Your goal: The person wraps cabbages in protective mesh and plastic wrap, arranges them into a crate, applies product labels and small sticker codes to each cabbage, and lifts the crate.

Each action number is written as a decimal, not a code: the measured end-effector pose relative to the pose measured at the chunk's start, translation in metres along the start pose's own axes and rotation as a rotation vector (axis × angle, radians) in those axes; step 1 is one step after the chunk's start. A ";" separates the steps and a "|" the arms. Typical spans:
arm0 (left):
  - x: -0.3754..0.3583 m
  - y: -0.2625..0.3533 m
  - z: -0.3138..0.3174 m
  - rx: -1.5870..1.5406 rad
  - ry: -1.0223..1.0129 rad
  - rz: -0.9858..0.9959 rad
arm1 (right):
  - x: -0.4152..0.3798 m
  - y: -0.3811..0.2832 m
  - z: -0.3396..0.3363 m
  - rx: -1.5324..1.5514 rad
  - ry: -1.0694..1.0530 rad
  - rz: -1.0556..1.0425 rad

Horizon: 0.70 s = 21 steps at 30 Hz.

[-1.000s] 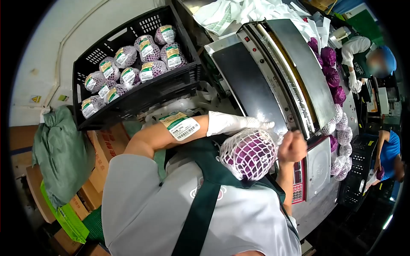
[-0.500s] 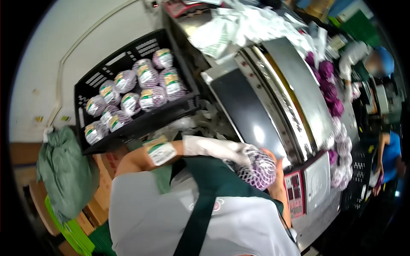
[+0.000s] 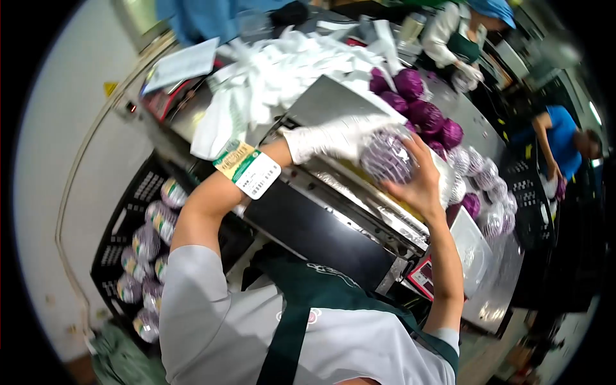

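A purple cabbage in a white foam net (image 3: pixel 387 156) is held up over the wrapping machine (image 3: pixel 321 237), between my two hands. My left hand (image 3: pixel 350 138), in a white glove, presses on its left side. Around its right side curl the bare fingers of my right hand (image 3: pixel 420 179), thumb below. Stuck to my left forearm is a green and white printed label (image 3: pixel 247 168). The machine has a dark flat plate near me and a metal cover behind. Beyond my right hand lie bare purple cabbages (image 3: pixel 425 117) and several netted cabbages (image 3: pixel 484 173).
At left stands a black crate (image 3: pixel 106 256) of labelled, netted cabbages. White foam nets (image 3: pixel 289 70) are heaped at the back. A scale (image 3: pixel 471 247) sits right of the machine. A co-worker in a blue cap (image 3: pixel 455 38) and a person in blue (image 3: pixel 564 135) work across the table.
Both my hands have carried the netted cabbage from close to my body up and forward over the machine. My view has turned rightward, so the crate now appears lower at left.
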<state>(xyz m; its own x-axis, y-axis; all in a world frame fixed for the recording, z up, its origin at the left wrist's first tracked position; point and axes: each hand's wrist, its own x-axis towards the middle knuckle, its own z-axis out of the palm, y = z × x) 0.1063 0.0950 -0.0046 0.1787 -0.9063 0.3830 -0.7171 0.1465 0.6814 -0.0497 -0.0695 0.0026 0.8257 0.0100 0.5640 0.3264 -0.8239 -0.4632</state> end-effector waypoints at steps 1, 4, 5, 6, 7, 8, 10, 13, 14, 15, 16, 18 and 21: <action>0.016 -0.007 -0.010 0.149 -0.053 -0.061 | 0.012 0.014 0.008 -0.132 0.051 -0.098; 0.036 -0.059 -0.002 0.259 0.121 0.102 | 0.022 0.031 0.038 -0.361 0.112 -0.064; 0.035 -0.078 0.004 0.278 0.114 0.124 | 0.016 0.042 0.050 -0.353 0.122 -0.061; 0.035 -0.082 0.002 0.266 0.101 0.126 | 0.011 0.042 0.054 -0.408 0.146 -0.100; 0.034 -0.079 -0.001 0.298 0.048 0.103 | 0.009 0.038 0.054 -0.419 0.116 -0.092; 0.031 -0.077 -0.003 0.323 -0.009 0.076 | 0.006 0.032 0.052 -0.427 0.081 -0.078; 0.027 -0.051 -0.015 0.399 -0.137 -0.156 | 0.002 0.029 0.042 -0.390 -0.028 -0.023; -0.001 -0.045 -0.032 0.605 -0.010 0.111 | -0.008 0.020 0.012 -0.288 -0.079 0.027; -0.013 -0.040 -0.039 0.590 0.026 0.138 | -0.013 0.015 -0.002 -0.315 -0.088 0.010; -0.029 -0.044 -0.044 0.626 -0.079 0.183 | -0.022 0.014 -0.018 -0.381 -0.213 -0.025; -0.043 -0.047 -0.048 0.663 -0.183 0.229 | -0.031 0.013 -0.033 -0.445 -0.337 -0.060; -0.061 -0.040 -0.052 0.782 -0.409 0.479 | -0.040 0.007 -0.051 -0.634 -0.619 -0.284; -0.075 -0.046 -0.041 0.884 -0.631 0.508 | -0.067 0.018 -0.043 -0.586 -0.806 -0.367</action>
<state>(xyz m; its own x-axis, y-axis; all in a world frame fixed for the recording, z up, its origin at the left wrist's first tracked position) 0.1535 0.1723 -0.0394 -0.4435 -0.8944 -0.0579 -0.8687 0.4448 -0.2180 -0.1193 -0.1092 -0.0143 0.8528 0.5090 -0.1164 0.5220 -0.8366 0.1660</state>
